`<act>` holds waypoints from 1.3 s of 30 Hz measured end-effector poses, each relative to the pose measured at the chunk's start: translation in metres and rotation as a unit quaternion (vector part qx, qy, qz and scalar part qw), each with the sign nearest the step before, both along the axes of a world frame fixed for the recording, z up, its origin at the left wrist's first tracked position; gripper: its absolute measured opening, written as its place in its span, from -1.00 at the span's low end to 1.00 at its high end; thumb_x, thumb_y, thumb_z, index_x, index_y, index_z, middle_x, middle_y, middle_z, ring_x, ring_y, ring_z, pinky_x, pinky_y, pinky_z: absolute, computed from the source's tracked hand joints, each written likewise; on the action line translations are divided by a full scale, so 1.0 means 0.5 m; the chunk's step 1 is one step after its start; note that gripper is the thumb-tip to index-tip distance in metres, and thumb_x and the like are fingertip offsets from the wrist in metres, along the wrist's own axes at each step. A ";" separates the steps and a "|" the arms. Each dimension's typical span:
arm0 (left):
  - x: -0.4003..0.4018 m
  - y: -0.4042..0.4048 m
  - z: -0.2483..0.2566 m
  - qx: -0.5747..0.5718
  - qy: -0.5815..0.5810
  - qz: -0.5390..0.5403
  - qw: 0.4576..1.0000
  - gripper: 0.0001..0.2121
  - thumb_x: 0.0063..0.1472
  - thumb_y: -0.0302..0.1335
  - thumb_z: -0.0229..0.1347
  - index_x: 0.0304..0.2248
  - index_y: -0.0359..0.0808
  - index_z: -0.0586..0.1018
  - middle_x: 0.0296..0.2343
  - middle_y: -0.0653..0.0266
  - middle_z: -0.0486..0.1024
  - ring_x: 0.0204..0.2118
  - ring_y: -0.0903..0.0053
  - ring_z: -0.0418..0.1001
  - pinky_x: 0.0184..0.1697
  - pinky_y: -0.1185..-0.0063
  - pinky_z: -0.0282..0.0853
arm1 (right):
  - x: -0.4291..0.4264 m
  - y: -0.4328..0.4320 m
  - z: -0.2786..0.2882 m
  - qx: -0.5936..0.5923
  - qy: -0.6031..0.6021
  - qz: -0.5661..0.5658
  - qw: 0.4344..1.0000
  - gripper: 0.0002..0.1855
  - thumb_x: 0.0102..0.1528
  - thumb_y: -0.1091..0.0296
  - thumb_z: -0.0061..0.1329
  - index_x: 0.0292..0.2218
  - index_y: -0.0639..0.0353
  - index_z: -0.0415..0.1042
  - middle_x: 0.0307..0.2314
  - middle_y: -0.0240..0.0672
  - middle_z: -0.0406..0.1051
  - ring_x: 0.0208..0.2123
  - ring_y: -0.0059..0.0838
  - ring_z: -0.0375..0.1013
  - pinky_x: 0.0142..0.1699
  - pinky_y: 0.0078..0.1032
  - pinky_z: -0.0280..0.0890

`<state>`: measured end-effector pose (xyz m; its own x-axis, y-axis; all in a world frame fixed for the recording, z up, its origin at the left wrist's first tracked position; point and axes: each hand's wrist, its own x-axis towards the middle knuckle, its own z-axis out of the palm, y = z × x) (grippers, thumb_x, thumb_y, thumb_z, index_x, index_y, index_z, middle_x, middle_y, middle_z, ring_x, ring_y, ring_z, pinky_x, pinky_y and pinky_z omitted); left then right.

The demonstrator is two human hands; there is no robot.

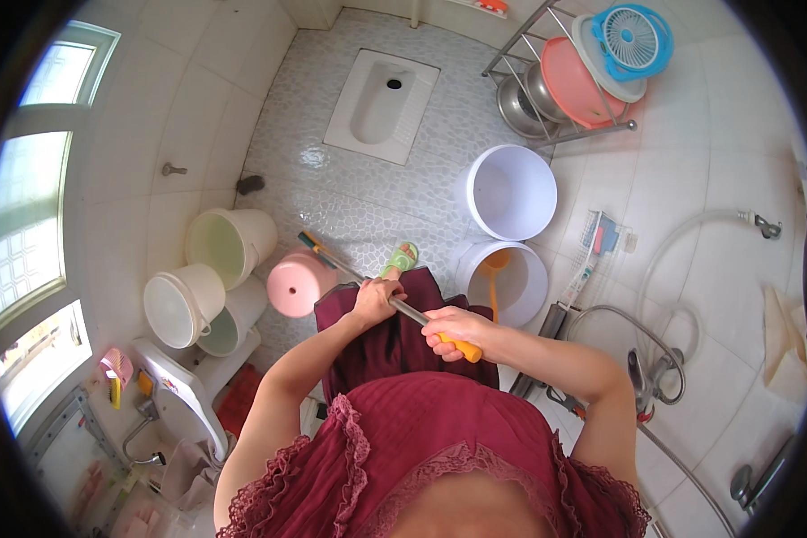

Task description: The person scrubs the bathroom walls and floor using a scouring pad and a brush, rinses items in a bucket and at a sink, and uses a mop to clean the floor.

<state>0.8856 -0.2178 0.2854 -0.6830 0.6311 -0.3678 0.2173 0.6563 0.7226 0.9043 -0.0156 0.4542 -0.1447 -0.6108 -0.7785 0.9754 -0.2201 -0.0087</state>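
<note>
Both my hands grip a long-handled floor brush [411, 311] that slants across my front. My left hand [378, 300] is closed around the metal pole partway down. My right hand [458, 329] holds the upper end, at the yellow grip. The brush head [317, 249], yellow and dark green, is low on the left, close to a pink plastic stool [300, 282]; whether they touch I cannot tell. Its underside is hidden. Beyond my hands a foot in a green slipper [401, 259] stands on the pebble-patterned floor [350, 202], which looks wet.
A squat toilet [385, 101] is set into the floor ahead. Several white buckets [231, 245] stand on the left. Two more [513, 194] are on the right, one with an orange ladle [493, 276]. A metal rack [558, 142] with basins is at upper right; a washbasin [181, 397] at lower left.
</note>
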 end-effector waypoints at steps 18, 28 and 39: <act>-0.123 0.065 -0.145 0.024 0.086 -0.128 0.988 -0.86 -0.01 -0.37 0.07 -0.41 -0.18 0.50 -0.50 0.20 0.47 -0.25 0.33 0.40 0.06 0.31 0.07 | -0.062 -0.033 -0.084 0.212 0.093 0.082 0.969 -0.47 0.05 0.51 -0.30 0.07 0.03 0.03 -0.73 -0.45 0.13 -0.85 -0.66 0.10 -0.79 -0.63 0.03; -0.396 -0.094 -0.121 0.034 0.167 -0.261 0.950 -0.87 -0.06 -0.33 0.08 -0.46 -0.11 0.49 -0.46 0.37 0.45 -0.19 0.43 0.34 0.04 0.29 0.08 | -0.210 -0.289 -0.127 0.287 0.120 -0.069 0.948 -0.37 0.03 0.50 -0.28 0.14 0.01 -0.09 -0.73 -0.45 0.15 -0.86 -0.64 0.10 -0.79 -0.64 0.02; -0.490 -0.252 -0.134 0.071 0.127 -0.308 0.940 -0.86 -0.19 -0.47 0.08 -0.52 -0.22 0.46 -0.53 0.24 0.43 -0.32 0.33 0.37 -0.17 0.43 0.26 | -0.306 -0.446 -0.120 0.279 0.129 -0.100 0.946 -0.48 0.01 0.49 -0.29 0.05 0.05 0.08 -0.72 -0.40 0.17 -0.87 -0.59 0.15 -0.80 -0.61 0.04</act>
